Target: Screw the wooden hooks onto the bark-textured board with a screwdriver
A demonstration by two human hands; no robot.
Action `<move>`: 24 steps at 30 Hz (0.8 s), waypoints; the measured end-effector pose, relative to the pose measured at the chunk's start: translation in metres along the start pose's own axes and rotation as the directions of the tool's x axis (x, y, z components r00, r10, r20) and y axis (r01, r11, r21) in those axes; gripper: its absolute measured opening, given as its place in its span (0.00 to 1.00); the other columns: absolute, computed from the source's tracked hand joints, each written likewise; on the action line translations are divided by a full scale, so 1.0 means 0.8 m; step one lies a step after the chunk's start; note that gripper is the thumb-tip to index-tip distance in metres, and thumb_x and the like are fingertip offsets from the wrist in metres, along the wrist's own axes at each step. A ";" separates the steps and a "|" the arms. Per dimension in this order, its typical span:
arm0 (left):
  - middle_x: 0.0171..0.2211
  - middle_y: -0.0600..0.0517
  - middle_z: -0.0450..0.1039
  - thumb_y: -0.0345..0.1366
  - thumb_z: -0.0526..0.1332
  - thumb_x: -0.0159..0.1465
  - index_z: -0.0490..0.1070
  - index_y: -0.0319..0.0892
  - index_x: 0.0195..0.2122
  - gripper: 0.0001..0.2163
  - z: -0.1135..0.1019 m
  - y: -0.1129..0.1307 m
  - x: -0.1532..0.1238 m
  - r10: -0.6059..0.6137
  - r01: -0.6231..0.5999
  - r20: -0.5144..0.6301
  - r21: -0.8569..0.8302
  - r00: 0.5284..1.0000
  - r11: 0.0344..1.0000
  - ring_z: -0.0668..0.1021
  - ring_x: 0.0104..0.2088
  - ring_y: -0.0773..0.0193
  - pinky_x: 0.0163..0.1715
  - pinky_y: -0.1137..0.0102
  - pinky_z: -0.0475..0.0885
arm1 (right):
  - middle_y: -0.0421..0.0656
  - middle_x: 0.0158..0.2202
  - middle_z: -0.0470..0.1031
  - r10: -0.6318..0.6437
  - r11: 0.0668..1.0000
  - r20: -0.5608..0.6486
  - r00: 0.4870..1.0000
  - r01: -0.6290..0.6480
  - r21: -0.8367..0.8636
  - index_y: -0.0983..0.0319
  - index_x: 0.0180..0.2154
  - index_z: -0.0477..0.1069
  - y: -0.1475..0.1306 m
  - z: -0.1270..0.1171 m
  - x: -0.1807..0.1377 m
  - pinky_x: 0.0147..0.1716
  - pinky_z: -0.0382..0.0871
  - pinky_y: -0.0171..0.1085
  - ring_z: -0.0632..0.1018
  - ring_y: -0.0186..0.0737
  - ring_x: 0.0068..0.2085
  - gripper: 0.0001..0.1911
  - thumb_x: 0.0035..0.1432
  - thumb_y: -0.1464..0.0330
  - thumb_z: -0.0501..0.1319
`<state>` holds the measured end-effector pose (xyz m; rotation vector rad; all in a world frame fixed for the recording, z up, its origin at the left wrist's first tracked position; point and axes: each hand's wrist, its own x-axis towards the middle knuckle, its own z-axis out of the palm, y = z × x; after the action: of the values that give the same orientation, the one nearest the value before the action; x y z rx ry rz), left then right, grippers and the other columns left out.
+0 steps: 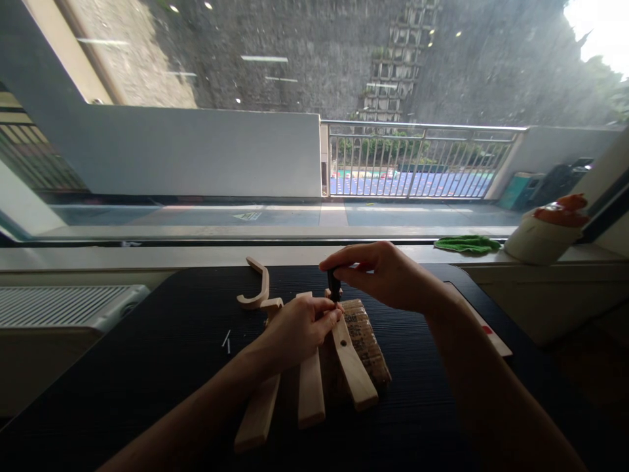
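My right hand [381, 275] grips a short black-handled screwdriver [335, 286] from above, its shaft pointing down. Where the shaft ends, the thumb and forefinger of my left hand [299, 328] are pinched together over the upper part of a pale wooden slat [356, 377]; whatever is between them is hidden. A dark round hole shows in this slat, which rests partly over a brown tape-wrapped block [366, 341]. Under and beside my left hand lie a middle slat [311, 393] and a left slat [258, 413]. Their upper ends are partly covered by that hand.
On the black table [171, 367] lie a curved wooden hook piece [264, 285] and two thin metal screws [227, 341]. A flat pale board [491, 331] is at the right. The windowsill holds a green cloth [466, 244] and a white pot [540, 241]. A radiator [69, 308] stands left.
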<state>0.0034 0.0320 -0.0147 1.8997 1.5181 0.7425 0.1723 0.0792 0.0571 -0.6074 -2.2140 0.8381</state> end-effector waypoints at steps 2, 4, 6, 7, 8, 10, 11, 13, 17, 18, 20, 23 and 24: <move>0.21 0.52 0.70 0.46 0.52 0.58 0.75 0.38 0.33 0.18 -0.001 0.000 0.000 0.002 -0.002 0.005 0.008 1.000 1.000 0.70 0.22 0.67 0.22 0.74 0.61 | 0.40 0.39 0.77 0.001 1.000 0.000 1.000 -0.001 0.011 0.61 0.41 0.74 0.000 0.000 0.000 0.40 0.71 0.34 0.76 0.35 0.40 0.14 0.54 0.73 0.55; 0.21 0.52 0.69 0.46 0.51 0.59 0.75 0.38 0.33 0.18 -0.001 -0.001 0.000 0.006 -0.006 0.017 0.020 1.000 1.000 0.70 0.22 0.67 0.22 0.74 0.60 | 0.40 0.39 0.77 0.006 1.000 0.006 1.000 -0.006 0.023 0.61 0.41 0.74 -0.001 -0.001 0.000 0.40 0.71 0.35 0.76 0.36 0.40 0.13 0.54 0.73 0.56; 0.21 0.53 0.69 0.47 0.50 0.60 0.75 0.40 0.34 0.19 -0.001 -0.002 0.001 0.009 -0.009 0.032 0.029 0.999 1.000 0.70 0.22 0.67 0.22 0.74 0.60 | 0.41 0.39 0.76 0.008 0.999 0.009 1.000 -0.008 0.031 0.61 0.41 0.74 -0.001 -0.001 0.000 0.39 0.72 0.35 0.76 0.35 0.39 0.13 0.54 0.72 0.56; 0.22 0.53 0.69 0.47 0.49 0.60 0.75 0.40 0.34 0.19 -0.001 -0.003 0.001 0.009 -0.011 0.038 0.030 0.999 0.999 0.70 0.22 0.67 0.22 0.74 0.60 | 0.41 0.39 0.76 0.010 0.999 0.010 1.000 -0.010 0.033 0.61 0.41 0.74 -0.001 -0.001 0.000 0.39 0.72 0.35 0.76 0.35 0.39 0.13 0.54 0.72 0.56; 0.22 0.53 0.70 0.47 0.49 0.60 0.75 0.41 0.35 0.19 -0.001 -0.003 0.001 0.011 -0.012 0.041 0.029 0.999 1.000 0.70 0.23 0.67 0.22 0.74 0.59 | 0.41 0.38 0.76 0.013 0.999 0.012 1.000 -0.014 0.032 0.62 0.41 0.74 -0.001 -0.001 0.000 0.39 0.72 0.35 0.76 0.35 0.38 0.13 0.54 0.71 0.57; 0.23 0.52 0.71 0.46 0.49 0.61 0.75 0.40 0.35 0.19 -0.001 -0.002 0.001 0.019 -0.020 0.044 0.026 0.999 0.999 0.71 0.23 0.67 0.23 0.74 0.60 | 0.42 0.37 0.76 0.021 1.000 0.006 1.000 -0.022 0.022 0.62 0.40 0.74 0.000 0.000 0.000 0.37 0.72 0.35 0.76 0.34 0.37 0.12 0.53 0.71 0.58; 0.24 0.52 0.72 0.46 0.49 0.61 0.75 0.40 0.35 0.18 -0.001 -0.001 0.001 0.025 -0.026 0.046 0.024 0.999 0.999 0.71 0.24 0.66 0.23 0.74 0.60 | 0.42 0.37 0.76 0.026 1.000 -0.002 1.000 -0.026 0.014 0.62 0.40 0.74 0.000 0.000 0.001 0.37 0.72 0.35 0.76 0.34 0.36 0.12 0.52 0.70 0.58; 0.25 0.52 0.72 0.45 0.49 0.61 0.75 0.40 0.34 0.18 -0.002 0.000 0.002 0.036 -0.037 0.050 0.023 0.998 0.999 0.71 0.25 0.66 0.24 0.74 0.60 | 0.42 0.36 0.76 0.030 0.999 -0.025 0.999 -0.030 -0.010 0.62 0.39 0.73 0.001 0.001 0.001 0.36 0.72 0.35 0.76 0.34 0.35 0.11 0.52 0.70 0.59; 0.21 0.53 0.70 0.45 0.49 0.61 0.75 0.40 0.33 0.18 -0.002 0.001 0.002 0.042 -0.044 0.052 0.040 0.998 0.998 0.70 0.22 0.68 0.22 0.74 0.59 | 0.41 0.39 0.76 0.030 0.998 -0.019 0.999 -0.031 -0.062 0.59 0.42 0.72 0.001 0.000 -0.002 0.34 0.72 0.35 0.76 0.34 0.34 0.14 0.53 0.70 0.58; 0.21 0.54 0.69 0.45 0.49 0.61 0.75 0.40 0.33 0.18 -0.002 0.001 0.001 0.041 -0.044 0.053 0.043 0.998 0.998 0.69 0.22 0.68 0.22 0.74 0.59 | 0.41 0.40 0.75 0.025 0.997 -0.013 1.000 -0.026 -0.069 0.58 0.44 0.72 0.001 -0.001 -0.002 0.34 0.72 0.35 0.76 0.35 0.35 0.15 0.53 0.71 0.57; 0.21 0.54 0.69 0.45 0.49 0.61 0.74 0.41 0.34 0.18 -0.002 0.000 0.001 0.042 -0.044 0.049 0.046 0.998 0.998 0.69 0.22 0.68 0.22 0.74 0.59 | 0.41 0.42 0.75 0.009 0.997 -0.004 1.000 -0.009 -0.071 0.58 0.46 0.71 0.000 -0.002 -0.003 0.36 0.72 0.35 0.76 0.36 0.38 0.17 0.54 0.72 0.56; 0.22 0.54 0.70 0.45 0.49 0.61 0.74 0.42 0.34 0.17 -0.003 0.001 0.001 0.045 -0.048 0.048 0.058 0.998 0.997 0.70 0.23 0.67 0.23 0.74 0.59 | 0.40 0.41 0.76 -0.004 0.999 0.006 1.000 0.004 -0.044 0.58 0.44 0.73 0.002 -0.002 -0.002 0.39 0.72 0.35 0.76 0.36 0.39 0.16 0.54 0.74 0.54; 0.22 0.54 0.70 0.45 0.49 0.61 0.74 0.42 0.33 0.17 -0.003 0.001 0.001 0.044 -0.048 0.053 0.062 0.998 0.997 0.70 0.23 0.67 0.23 0.74 0.59 | 0.39 0.40 0.76 0.000 0.999 0.008 1.000 0.001 -0.032 0.59 0.43 0.73 0.002 -0.002 -0.002 0.39 0.71 0.35 0.76 0.36 0.39 0.15 0.54 0.74 0.54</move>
<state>0.0022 0.0328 -0.0120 1.9915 1.4869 0.6669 0.1745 0.0801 0.0561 -0.6197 -2.2389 0.8073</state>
